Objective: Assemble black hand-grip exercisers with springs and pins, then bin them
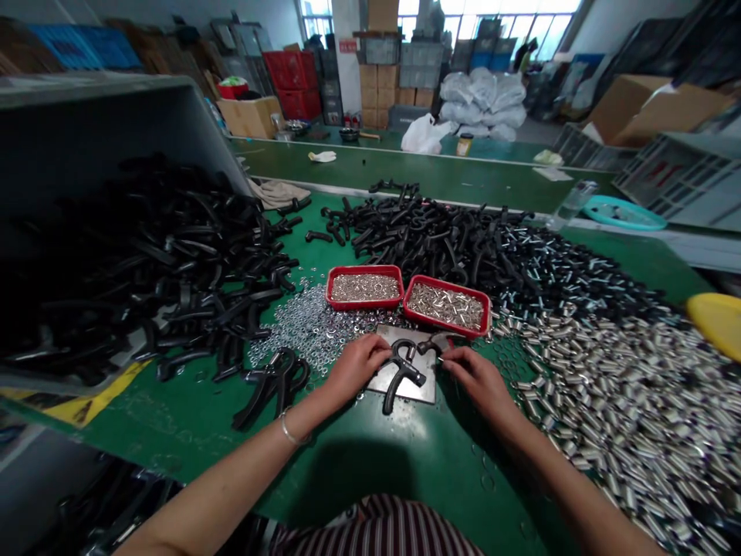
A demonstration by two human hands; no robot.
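Note:
Over a metal plate (425, 390) on the green table, my left hand (357, 363) is closed on the edge of a black clamp-like part (399, 378) that has a curved handle and a ring. To its right, my right hand (475, 378) pinches a small shiny piece (441, 359) between thumb and fingertips. A hammer (434, 342) lies at the back of the plate, between the hands. Just beyond the plate stand two red trays, the left one (364, 306) with tiny metal parts and the right one (488, 313) with small pins.
Black parts fill a grey bin (214, 139) at left and form a heap (428, 232) at the back. Silver cylinders (625, 394) cover the right side. Washers (316, 328) and assembled black parts (275, 386) lie left of the plate.

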